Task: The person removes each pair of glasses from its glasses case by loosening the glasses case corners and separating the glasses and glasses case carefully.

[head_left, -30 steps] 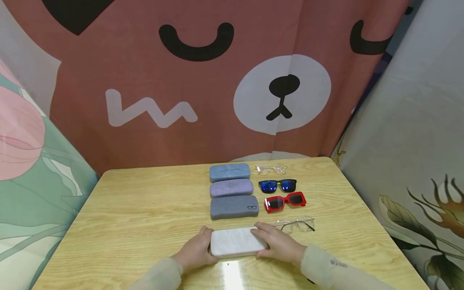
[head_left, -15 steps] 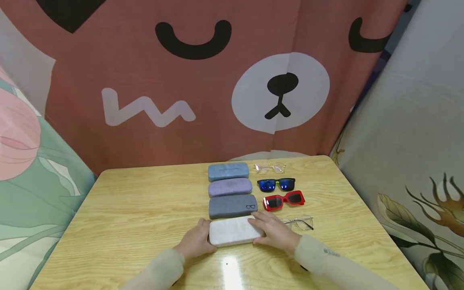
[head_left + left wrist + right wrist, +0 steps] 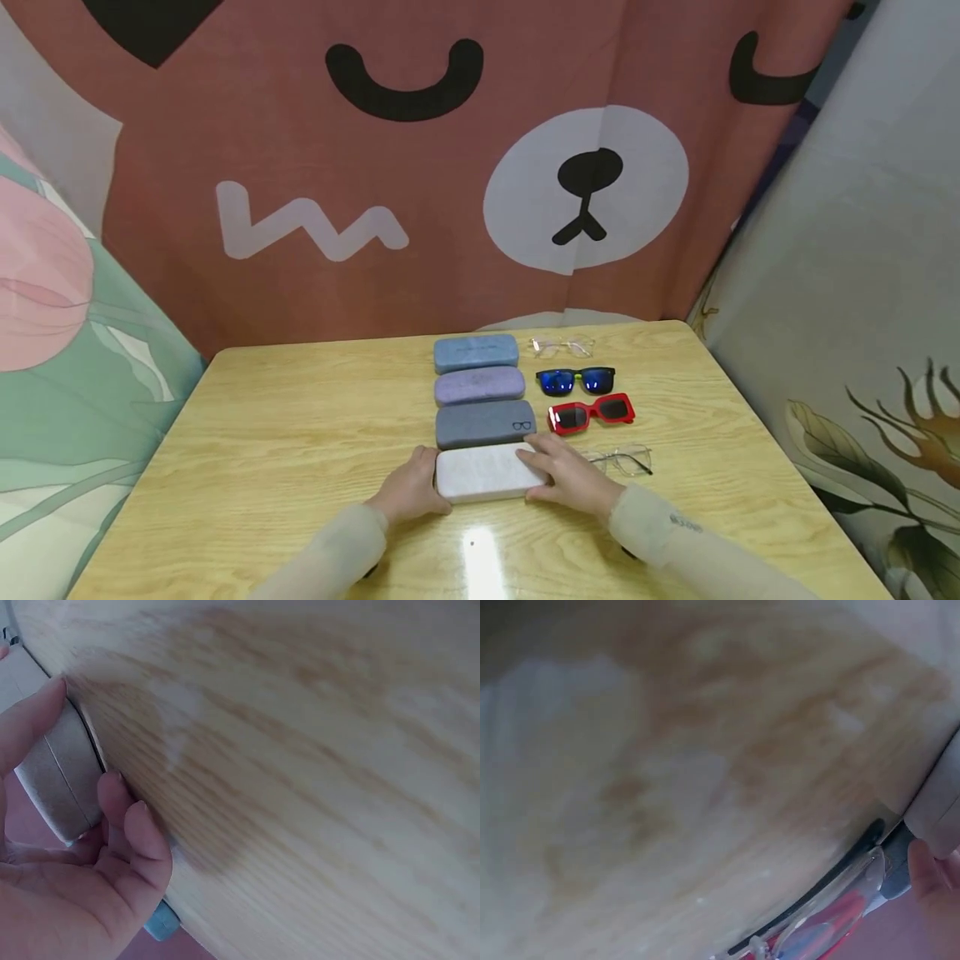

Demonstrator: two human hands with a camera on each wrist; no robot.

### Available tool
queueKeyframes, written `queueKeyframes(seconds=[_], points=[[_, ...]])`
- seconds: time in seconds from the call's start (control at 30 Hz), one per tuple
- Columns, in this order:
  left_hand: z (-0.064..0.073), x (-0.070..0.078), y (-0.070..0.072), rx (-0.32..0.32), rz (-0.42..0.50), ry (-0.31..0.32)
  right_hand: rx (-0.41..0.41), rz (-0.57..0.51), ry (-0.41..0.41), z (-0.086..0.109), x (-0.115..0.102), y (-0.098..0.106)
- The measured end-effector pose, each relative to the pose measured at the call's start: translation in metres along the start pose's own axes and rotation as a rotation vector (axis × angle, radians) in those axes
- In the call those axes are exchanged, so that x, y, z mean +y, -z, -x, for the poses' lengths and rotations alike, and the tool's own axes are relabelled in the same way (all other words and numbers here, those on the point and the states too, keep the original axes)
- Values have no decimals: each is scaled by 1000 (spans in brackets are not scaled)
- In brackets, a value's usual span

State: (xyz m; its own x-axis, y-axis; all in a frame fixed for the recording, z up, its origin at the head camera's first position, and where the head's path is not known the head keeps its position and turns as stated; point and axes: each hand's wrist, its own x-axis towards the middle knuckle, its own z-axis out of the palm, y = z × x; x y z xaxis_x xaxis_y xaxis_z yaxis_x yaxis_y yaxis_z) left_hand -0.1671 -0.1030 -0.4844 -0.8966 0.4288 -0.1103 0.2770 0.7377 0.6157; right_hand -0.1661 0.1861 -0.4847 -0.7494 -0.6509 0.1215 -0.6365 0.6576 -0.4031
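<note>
A white glasses case [image 3: 491, 472] lies at the near end of a column of cases, close against a grey case [image 3: 480, 425] with a small glasses print. My left hand [image 3: 410, 486] grips its left end; in the left wrist view, the thumb and fingers of the left hand [image 3: 82, 892] curl about the case [image 3: 60, 765]. At its right end my right hand [image 3: 573, 475] holds the case, fingers over the far edge and thumb at the near side. Clear glasses [image 3: 630, 460] lie just beyond the right hand, partly hidden by it.
Beyond the grey case lie a purple case [image 3: 480, 386] and a blue case [image 3: 476, 353]. To their right are red sunglasses [image 3: 592, 413], blue-lensed sunglasses [image 3: 576, 381] and thin-framed glasses [image 3: 562, 347]. A wooden table [image 3: 300, 417] carries everything, with printed curtains [image 3: 337, 292] around it.
Both hands have slid the white case away from the person, closing the gap to the grey case. The right hand now covers more of the nearest clear glasses.
</note>
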Motion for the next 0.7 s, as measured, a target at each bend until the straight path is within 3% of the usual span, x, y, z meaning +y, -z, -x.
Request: queueKeyframes(seconds=[0.3, 0.47, 0.6, 0.7], points=[[2, 7, 1, 12, 11, 3, -18, 69, -25, -2, -7, 8], [14, 14, 11, 22, -23, 87, -62, 70, -69, -5, -21, 28], [22, 24, 27, 30, 14, 140, -7, 64, -152, -7, -34, 46], [25, 33, 36, 61, 25, 127, 51, 85, -207, -10, -40, 56]])
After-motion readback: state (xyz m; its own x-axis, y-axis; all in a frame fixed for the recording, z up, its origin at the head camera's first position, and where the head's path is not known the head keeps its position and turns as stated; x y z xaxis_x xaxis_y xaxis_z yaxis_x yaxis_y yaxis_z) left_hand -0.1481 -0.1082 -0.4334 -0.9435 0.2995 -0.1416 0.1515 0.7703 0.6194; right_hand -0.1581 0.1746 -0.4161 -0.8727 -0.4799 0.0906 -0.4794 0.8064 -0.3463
